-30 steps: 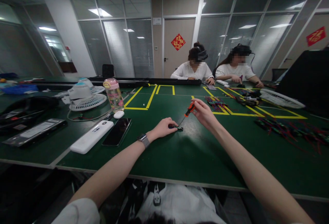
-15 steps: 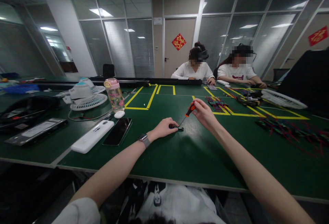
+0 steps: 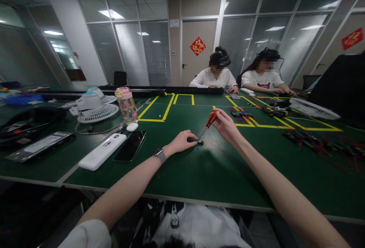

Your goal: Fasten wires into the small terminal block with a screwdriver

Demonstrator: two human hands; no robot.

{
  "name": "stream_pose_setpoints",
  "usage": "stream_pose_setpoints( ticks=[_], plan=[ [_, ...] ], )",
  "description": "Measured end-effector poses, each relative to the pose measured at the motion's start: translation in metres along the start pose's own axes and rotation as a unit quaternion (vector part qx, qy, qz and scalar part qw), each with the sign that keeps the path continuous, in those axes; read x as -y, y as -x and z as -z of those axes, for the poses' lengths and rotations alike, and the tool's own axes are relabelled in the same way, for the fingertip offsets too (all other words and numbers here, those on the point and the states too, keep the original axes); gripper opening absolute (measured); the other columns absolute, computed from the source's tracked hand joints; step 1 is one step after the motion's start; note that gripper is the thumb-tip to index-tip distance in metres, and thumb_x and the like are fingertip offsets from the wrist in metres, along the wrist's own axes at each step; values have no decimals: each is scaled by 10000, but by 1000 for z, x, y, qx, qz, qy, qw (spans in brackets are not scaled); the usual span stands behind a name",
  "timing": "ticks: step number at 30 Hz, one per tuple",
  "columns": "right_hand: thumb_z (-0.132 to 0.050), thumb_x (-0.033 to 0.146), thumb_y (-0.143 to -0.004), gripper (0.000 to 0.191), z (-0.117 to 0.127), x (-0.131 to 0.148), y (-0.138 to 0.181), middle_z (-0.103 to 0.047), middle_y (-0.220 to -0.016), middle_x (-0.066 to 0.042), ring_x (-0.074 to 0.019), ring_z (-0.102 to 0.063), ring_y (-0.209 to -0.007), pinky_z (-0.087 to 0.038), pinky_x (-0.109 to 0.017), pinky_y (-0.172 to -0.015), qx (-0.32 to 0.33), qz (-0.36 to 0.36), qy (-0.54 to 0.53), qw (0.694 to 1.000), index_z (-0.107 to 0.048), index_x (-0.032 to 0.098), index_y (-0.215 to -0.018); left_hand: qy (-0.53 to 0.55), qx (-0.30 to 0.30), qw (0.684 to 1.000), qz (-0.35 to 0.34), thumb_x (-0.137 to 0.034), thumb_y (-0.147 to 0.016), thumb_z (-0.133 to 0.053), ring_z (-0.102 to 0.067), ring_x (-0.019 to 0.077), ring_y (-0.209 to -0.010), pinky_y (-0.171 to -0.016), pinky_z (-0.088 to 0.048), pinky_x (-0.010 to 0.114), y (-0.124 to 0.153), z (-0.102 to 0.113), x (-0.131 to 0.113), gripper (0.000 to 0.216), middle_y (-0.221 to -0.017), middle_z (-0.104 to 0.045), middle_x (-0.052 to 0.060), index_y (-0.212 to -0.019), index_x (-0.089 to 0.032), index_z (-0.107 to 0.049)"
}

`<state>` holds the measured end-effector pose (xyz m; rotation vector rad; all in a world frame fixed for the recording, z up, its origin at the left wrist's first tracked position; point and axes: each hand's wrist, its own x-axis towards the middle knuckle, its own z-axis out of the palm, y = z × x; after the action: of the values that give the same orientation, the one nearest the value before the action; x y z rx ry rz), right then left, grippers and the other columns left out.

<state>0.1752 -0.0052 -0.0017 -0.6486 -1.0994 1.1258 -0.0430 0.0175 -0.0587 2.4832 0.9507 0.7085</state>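
Pinched in my right hand (image 3: 225, 124) is a screwdriver (image 3: 211, 120) with an orange and black handle. Its thin shaft slants down and left to a small dark electronic part (image 3: 200, 142) on the green table (image 3: 182, 176). My left hand (image 3: 184, 141), with a watch (image 3: 159, 154) on the wrist, rests on the table and holds that part between its fingertips. The fingers hide some of the part, so its exact kind does not show. Whether the screwdriver's tip sits in a screw is too small to tell.
Left of my hands lie a black phone (image 3: 130, 146), a white phone-shaped device (image 3: 103, 151), a bottle (image 3: 127, 105) and a white fan (image 3: 98, 112). Bundles of wires (image 3: 242, 114) lie to the right, near yellow tape (image 3: 273, 127). Two people (image 3: 215, 77) sit across the table.
Both hands stay almost in place. The screwdriver keeps nearly the same slant over the small part, with only a slight shift of the right hand's fingers on its handle.
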Motion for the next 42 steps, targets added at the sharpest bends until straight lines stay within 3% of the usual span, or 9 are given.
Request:
stream_pose_setpoints(
  ticks=[5,9,13,21,26,29,36,42],
  plan=[
    [-802,456,-667,279,3,1,-2,-652,-806,11,-157,-604,-794,-508,-307,-763,-1,12,30,999,-710,287,-870,-1,3,1000,3,-312,-872,-654,-581,168,-843,-810,-454,280,0,1,-2,193,-936,-621,40,-1005,-200,-739],
    [-772,433,-709,303,4,4,-1,-684,-857,3,-168,-625,-863,-498,-340,-839,24,0,20,1000,-705,297,-971,2,7,1000,7,-312,-873,-653,-576,172,-840,-804,-457,288,1,2,-3,198,-949,-620,46,-1013,-199,-737],
    [-755,433,-726,251,3,2,-1,-696,-885,-8,-183,-627,-926,-490,-347,-852,24,8,11,1000,-699,293,-927,4,8,1000,6,-318,-875,-651,-578,177,-846,-800,-451,291,1,2,-3,200,-949,-614,46,-1012,-200,-736],
    [-805,450,-671,249,0,-2,0,-641,-801,17,-143,-588,-764,-500,-309,-787,7,29,20,999,-707,284,-829,0,3,1000,2,-323,-874,-654,-581,175,-852,-800,-449,285,1,1,-2,199,-943,-613,39,-1008,-202,-737],
    [-785,440,-712,302,-2,2,2,-701,-883,3,-159,-641,-868,-494,-343,-870,51,-7,-7,999,-714,297,-968,-2,-1,1000,1,-314,-870,-659,-585,170,-837,-793,-449,279,0,0,-1,196,-930,-612,42,-1002,-191,-738],
    [-790,451,-702,297,-3,3,3,-710,-905,4,-173,-649,-927,-491,-353,-896,53,-11,-22,998,-707,300,-945,-1,-1,1000,-5,-305,-870,-657,-586,167,-830,-789,-451,277,0,0,-1,194,-931,-615,42,-1002,-185,-735],
    [-811,442,-680,268,-2,2,2,-674,-836,26,-138,-610,-800,-489,-287,-788,32,6,10,999,-707,290,-874,-7,-2,1000,-2,-281,-858,-666,-592,169,-822,-773,-450,270,0,1,-4,193,-906,-615,40,-999,-173,-739],
    [-784,455,-703,354,-3,3,2,-719,-914,-7,-185,-650,-916,-479,-358,-882,58,-12,-8,998,-704,302,-1012,-4,-1,1000,7,-294,-863,-663,-591,169,-842,-791,-452,268,0,1,-5,189,-926,-619,39,-999,-190,-741]
  ],
)
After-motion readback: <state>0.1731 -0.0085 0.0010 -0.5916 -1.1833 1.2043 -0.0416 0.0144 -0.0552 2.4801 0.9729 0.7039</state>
